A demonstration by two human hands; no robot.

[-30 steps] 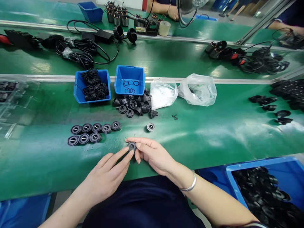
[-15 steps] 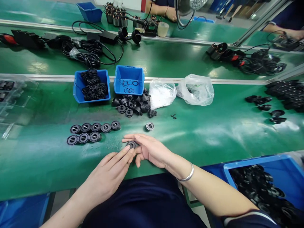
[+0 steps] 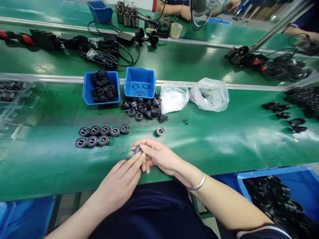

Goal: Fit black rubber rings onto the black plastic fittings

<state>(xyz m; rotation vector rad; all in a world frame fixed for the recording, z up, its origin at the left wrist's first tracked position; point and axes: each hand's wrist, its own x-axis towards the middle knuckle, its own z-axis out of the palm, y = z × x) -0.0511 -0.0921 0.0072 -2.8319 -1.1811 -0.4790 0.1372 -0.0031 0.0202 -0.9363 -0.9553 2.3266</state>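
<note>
Left of the hands, eight caps sit close together in two uneven rows on the tabletop, faces up, probably so that they are easy to count and check. Beyond them, a bin keeps coils contained.

The left hand has its fingertips on the near side of a small round part, likely pressing or steadying it. Straight ahead of the hands, a tilted bin faces the worker, which presumably makes its rings easy to reach; a heap of housings lies in front.

The right hand has its thumb on the part and fingers behind it, so both hands are together, clamped on it, perhaps to stop it turning. Just beyond the right hand, one cap stands alone. Farther out lie a white bag, tiny black bits and a second bag, gaping, perhaps for access. Low at the far right, a crate holds bulk black pieces.
</note>
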